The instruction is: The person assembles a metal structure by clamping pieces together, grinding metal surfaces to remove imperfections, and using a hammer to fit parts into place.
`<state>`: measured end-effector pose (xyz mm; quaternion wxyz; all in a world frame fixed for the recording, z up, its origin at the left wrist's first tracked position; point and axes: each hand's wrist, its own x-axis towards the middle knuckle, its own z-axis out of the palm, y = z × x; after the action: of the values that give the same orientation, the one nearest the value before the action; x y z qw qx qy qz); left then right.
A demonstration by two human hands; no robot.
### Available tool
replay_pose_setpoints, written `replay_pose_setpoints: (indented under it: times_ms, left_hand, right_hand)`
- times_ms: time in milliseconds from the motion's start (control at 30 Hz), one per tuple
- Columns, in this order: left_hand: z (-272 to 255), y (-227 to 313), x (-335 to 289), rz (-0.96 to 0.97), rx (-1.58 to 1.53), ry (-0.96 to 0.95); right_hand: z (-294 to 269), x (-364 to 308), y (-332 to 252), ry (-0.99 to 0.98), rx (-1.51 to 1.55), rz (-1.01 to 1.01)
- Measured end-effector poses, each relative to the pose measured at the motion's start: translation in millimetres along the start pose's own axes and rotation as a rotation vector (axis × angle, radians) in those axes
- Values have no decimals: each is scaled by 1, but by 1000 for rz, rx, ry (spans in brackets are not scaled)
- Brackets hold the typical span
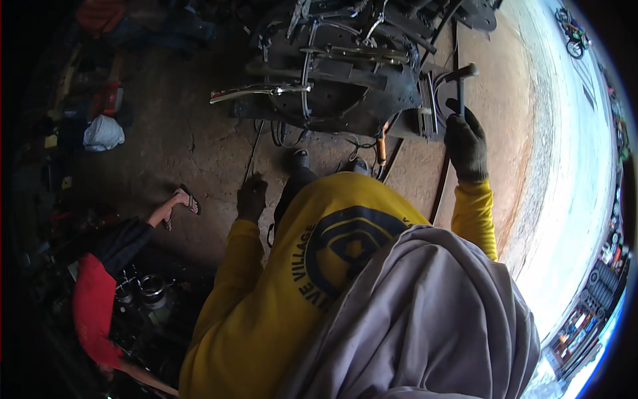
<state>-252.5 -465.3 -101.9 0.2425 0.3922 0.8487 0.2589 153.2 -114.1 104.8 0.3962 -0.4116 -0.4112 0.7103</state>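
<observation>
Right hand (465, 143), gloved, grips hammer (460, 83) upper right beside engine fins (426, 105); a glancing strike could crack them. Left hand (252, 198) fingers curled on floor (193, 146).

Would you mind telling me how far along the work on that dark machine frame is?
Done: nothing visibly finished. In hand: right hand grips a hammer raised beside the machine frame; left hand rests on the floor. Left: cables and parts hang loose there.
</observation>
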Motion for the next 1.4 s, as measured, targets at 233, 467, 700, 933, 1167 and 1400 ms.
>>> replay_pose_setpoints:
  times_ms: [233, 467, 700, 933, 1167, 1400]
  left_hand:
    - [-91, 84, 133, 71, -212, 346]
    - [-95, 103, 220, 285, -385, 95]
    - [-80, 70, 242, 265, -317, -86]
    - [-85, 70, 247, 162, -11, -35]
    - [-79, 68, 238, 538, 183, 15]
    - [-86, 84, 231, 432, -116, -109]
  right_hand:
    - [62, -106, 46, 354, -247, 45]
    - [183, -117, 111, 465, -153, 256]
    - [224, -86, 140, 558, -333, 120]
    - [241, -80, 141, 522, -612, 199]
    - [240, -85, 156, 671, -603, 131]
    - [232, -84, 133, 651, -771, 151]
